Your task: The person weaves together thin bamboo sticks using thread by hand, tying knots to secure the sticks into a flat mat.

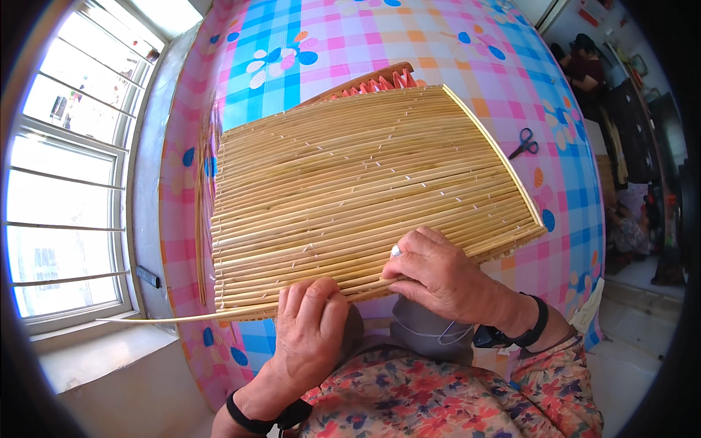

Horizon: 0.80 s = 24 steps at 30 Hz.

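A large mat of yellow reed stalks [358, 182], bound in rows with small white stitches, lies in front of me. A single long stalk [161, 319] runs along its near edge and sticks out past the left side. My left hand [310, 321] has its fingers curled over this near edge, closed on the stalk. My right hand [438, 274], a ring on one finger, pinches at the same edge further right; its fingertips partly hide what they hold. A thin white thread [447, 337] hangs in a loop below the right hand.
Black-handled scissors [526, 144] lie right of the mat on a checked tablecloth [431, 36]. Behind the mat shows a wooden frame [376, 79] with red pieces. Loose thin stalks [202, 226] lie along the left. A barred window [69, 190] stands left; a person [585, 69] is at far right.
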Tool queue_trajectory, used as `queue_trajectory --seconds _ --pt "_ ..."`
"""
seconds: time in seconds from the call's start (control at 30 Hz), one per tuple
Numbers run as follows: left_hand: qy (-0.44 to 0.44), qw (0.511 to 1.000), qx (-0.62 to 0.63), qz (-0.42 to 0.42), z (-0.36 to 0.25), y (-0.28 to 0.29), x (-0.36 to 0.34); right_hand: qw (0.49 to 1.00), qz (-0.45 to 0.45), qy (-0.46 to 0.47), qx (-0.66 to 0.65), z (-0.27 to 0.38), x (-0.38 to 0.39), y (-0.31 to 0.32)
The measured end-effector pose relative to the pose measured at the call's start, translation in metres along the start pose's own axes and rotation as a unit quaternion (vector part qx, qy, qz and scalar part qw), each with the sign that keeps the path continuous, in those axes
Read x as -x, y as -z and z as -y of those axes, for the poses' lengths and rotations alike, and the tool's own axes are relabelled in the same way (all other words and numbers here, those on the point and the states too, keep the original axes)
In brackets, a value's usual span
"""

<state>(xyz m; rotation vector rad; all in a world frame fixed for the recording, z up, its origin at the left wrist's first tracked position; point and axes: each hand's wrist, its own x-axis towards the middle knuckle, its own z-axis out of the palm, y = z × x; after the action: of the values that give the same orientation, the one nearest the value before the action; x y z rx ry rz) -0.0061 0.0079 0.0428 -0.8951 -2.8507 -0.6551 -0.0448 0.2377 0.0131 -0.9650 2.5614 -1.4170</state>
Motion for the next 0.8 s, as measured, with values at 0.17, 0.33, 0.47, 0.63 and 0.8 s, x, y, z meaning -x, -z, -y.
queue_trajectory --seconds 0.17,0.33,0.47,0.63,0.8 --pt "-0.006 1.0 0.001 -0.009 -0.001 -0.001 0.0 1.0 0.013 0.021 0.02 -0.001 -0.002 0.002" --pt "-0.016 1.0 0.008 -0.004 0.002 0.0 0.0 0.999 0.025 0.032 0.029 -0.004 -0.003 0.003" --pt "-0.025 1.0 0.002 -0.016 0.002 -0.002 0.001 0.997 0.044 0.047 0.032 -0.008 -0.004 0.004" --pt "-0.026 1.0 0.0 -0.015 0.001 -0.003 0.002 0.996 0.061 0.062 0.036 -0.011 -0.007 0.006" --pt "-0.034 0.999 -0.013 -0.012 -0.002 -0.005 0.006 0.993 0.07 0.085 0.043 -0.015 -0.006 0.006"
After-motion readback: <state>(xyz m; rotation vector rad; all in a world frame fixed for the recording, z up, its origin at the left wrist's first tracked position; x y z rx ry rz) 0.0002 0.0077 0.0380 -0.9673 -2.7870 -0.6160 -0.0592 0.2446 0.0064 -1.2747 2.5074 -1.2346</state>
